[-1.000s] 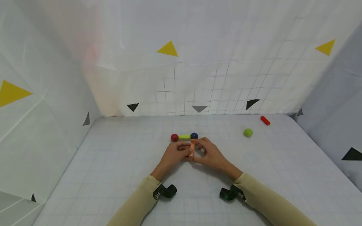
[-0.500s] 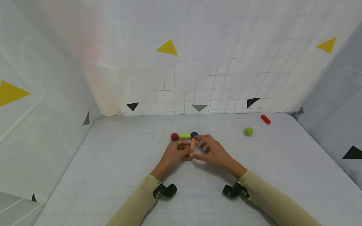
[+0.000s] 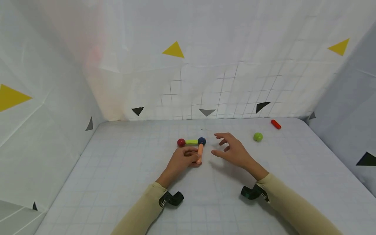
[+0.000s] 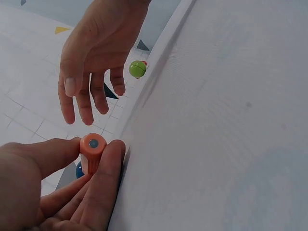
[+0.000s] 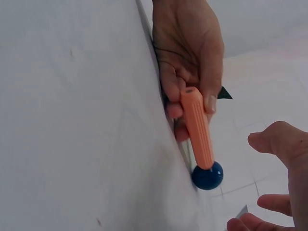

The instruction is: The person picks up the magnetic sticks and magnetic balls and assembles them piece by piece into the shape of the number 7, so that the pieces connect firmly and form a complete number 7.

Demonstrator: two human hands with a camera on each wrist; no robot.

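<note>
My left hand (image 3: 185, 159) pinches an orange ribbed rod (image 5: 197, 127) between thumb and fingers. A small grey disc shows in the rod's near end in the left wrist view. Its far end meets a dark blue ball (image 3: 201, 141). From that ball a yellow-green rod (image 3: 192, 142) runs left to a red ball (image 3: 181, 142), making an L with the orange rod. My right hand (image 3: 235, 152) hovers to the right of these pieces, fingers apart and loosely bent, holding nothing.
Farther right on the white gridded table (image 3: 117, 182) lies a green ball (image 3: 258, 137). Behind it, close to the table's back edge, is a red rod (image 3: 275, 124). White sheets with yellow and black triangles rise at the back and sides.
My right hand has let go of the orange rod and moved away to the right. The rod's far end has swung slightly toward the blue ball, while my left hand keeps its pinch.
</note>
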